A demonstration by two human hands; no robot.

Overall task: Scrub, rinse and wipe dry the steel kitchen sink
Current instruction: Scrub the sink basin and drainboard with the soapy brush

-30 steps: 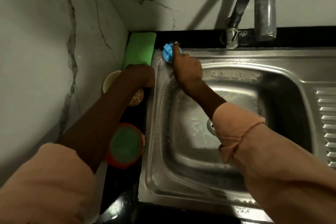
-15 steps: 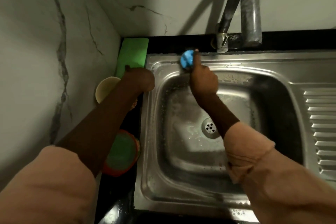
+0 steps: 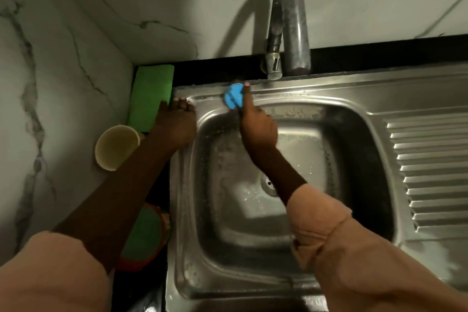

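My right hand (image 3: 257, 129) held a small blue plastic scrubber (image 3: 234, 99) against the far rim of the stainless-steel sink (image 3: 354, 95), index finger laid straight along it, just left of the base of the curved grey metal tap (image 3: 288, 33). My left hand (image 3: 177, 121) rested flat with relaxed fingers on the sink's far-left corner, gripping nothing and bracing me. The basin walls and floor carried droplets and a thin soapy film around the drain (image 3: 269, 185), so I judged the bowl already scrubbed and the rim work under way. No water ran from the tap. Rinsing and wiping dry remained, and the ribbed drainboard (image 3: 430, 172) at the right looked dry and untouched. A folded green cloth (image 3: 152, 94) lay on the black counter (image 3: 379, 54) beside the far-left corner, likely for the drying step. A cream cup (image 3: 116, 147) and an orange-rimmed green-lidded container (image 3: 144, 238) stood along the sink's left edge.
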